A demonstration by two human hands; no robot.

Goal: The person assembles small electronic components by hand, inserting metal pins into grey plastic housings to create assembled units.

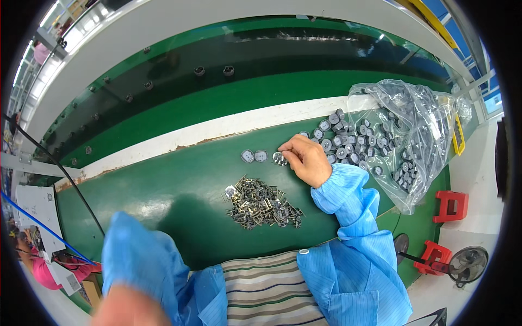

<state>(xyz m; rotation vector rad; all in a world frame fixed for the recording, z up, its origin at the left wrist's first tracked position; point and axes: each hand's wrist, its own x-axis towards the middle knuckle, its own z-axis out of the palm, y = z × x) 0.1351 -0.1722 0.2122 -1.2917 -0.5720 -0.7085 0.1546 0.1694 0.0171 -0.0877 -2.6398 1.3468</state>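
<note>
My right hand [310, 160] is closed in a pinch at the edge of a small round part [279, 158] with a shiny, dark-speckled face, on or just above the green work surface [163, 163]. To its left, two grey rounded caps [254, 156] lie side by side. Nearer to me is a heap of small dark components with metal pins [263, 204], with a pale round piece [230, 192] at its left edge. My left hand [130, 307] is at the lower left, blurred by motion and away from the parts; its fingers cannot be made out.
A clear plastic bag [402, 130] spills many grey round caps [348, 141] at the right. Beyond a white ledge [239, 122], a dark belt [179, 68] carries spaced parts. Red stools [451, 206] and a fan [468, 265] stand at the right. A black cable [54, 163] hangs left.
</note>
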